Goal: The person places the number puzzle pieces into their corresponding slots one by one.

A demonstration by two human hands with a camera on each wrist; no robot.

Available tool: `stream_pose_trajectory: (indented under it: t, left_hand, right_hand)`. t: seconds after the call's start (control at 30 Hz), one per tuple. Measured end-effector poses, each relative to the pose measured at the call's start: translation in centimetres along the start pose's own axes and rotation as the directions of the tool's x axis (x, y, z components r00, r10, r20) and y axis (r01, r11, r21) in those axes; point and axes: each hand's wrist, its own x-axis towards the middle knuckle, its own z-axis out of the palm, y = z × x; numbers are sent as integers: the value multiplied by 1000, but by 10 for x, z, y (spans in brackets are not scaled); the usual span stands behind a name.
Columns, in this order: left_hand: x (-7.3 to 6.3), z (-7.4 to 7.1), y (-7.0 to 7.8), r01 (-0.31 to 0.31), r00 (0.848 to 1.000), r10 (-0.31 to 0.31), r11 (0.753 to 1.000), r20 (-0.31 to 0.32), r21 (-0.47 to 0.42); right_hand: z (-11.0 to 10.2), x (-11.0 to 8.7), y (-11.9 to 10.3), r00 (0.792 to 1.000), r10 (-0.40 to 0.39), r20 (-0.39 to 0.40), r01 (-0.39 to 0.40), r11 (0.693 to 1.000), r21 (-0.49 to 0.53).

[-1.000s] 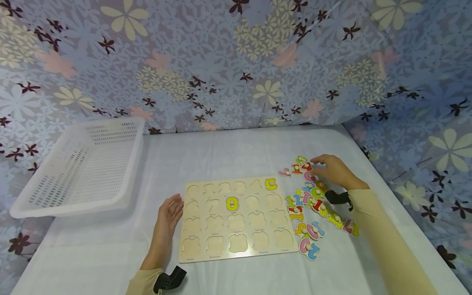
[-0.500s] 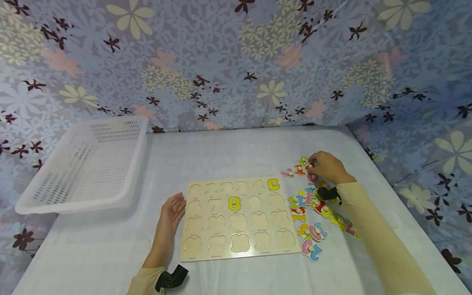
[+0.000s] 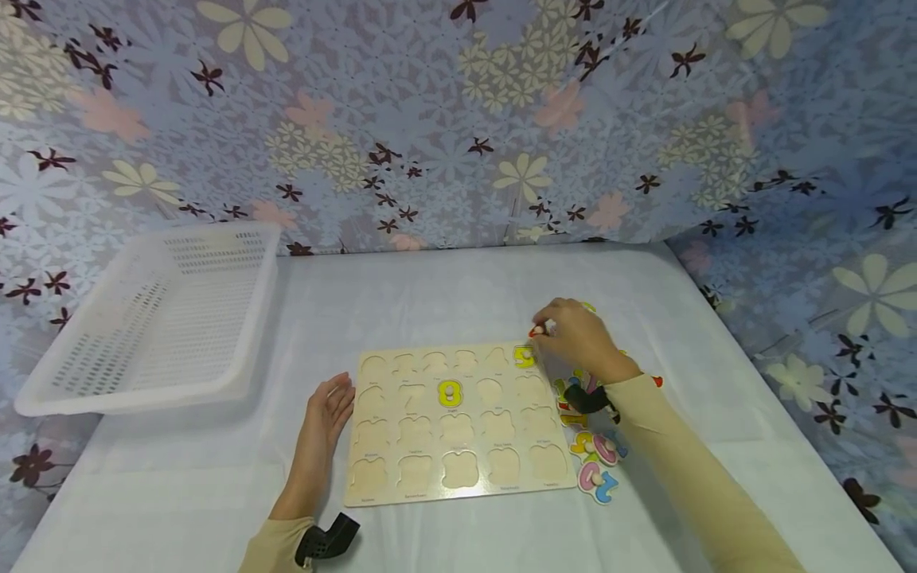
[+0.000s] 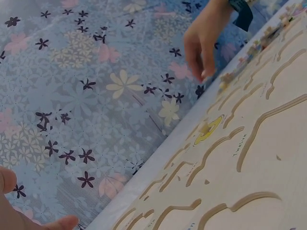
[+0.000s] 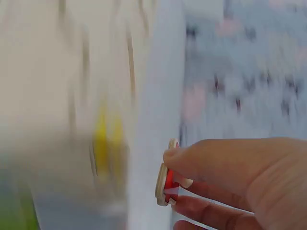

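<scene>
Here, the right hand (image 3: 579,334) pinches a red piece (image 5: 169,186) between thumb and fingers; the wrist view shows the piece held on edge, though its number cannot be made out. It is at the far right corner of the board (image 3: 469,422), near the yellow 5 (image 3: 524,356), which sits in its recess. The left hand (image 3: 331,410) rests beside the board's left edge, fingers loosely extended, holding nothing; whether the fingertips touch the wood I cannot tell. The 8 (image 3: 450,393) lies in the second row from the far side. More pieces (image 3: 591,477) lie jumbled along the board's right side, some hidden by the right sleeve (image 3: 688,461). A white basket (image 3: 267,318) stands at the left on the white cloth (image 3: 408,294), well apart from the board.
</scene>
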Motion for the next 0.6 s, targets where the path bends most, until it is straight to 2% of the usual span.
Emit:
stream_pose_trajectory:
  t: [0.1, 0.17, 0.33, 0.6]
  left_hand:
    - [1, 1, 1, 7, 1000, -7, 1000, -2, -17]
    - [2, 2, 1, 5, 1000, -5, 1000, 2, -10]
    - [2, 3, 0, -11, 1000, 11, 1000, -3, 8]
    - [1, 3, 0, -18, 1000, 18, 1000, 10, 11]
  right_hand:
    - [20, 4, -26, 994, -104, 41, 104, 995, -1]
    - [32, 4, -36, 990, -128, 57, 129, 991, -16]
    - [49, 5, -44, 993, -110, 42, 113, 992, -60]
    - [48, 1, -46, 993, -111, 35, 112, 993, -35]
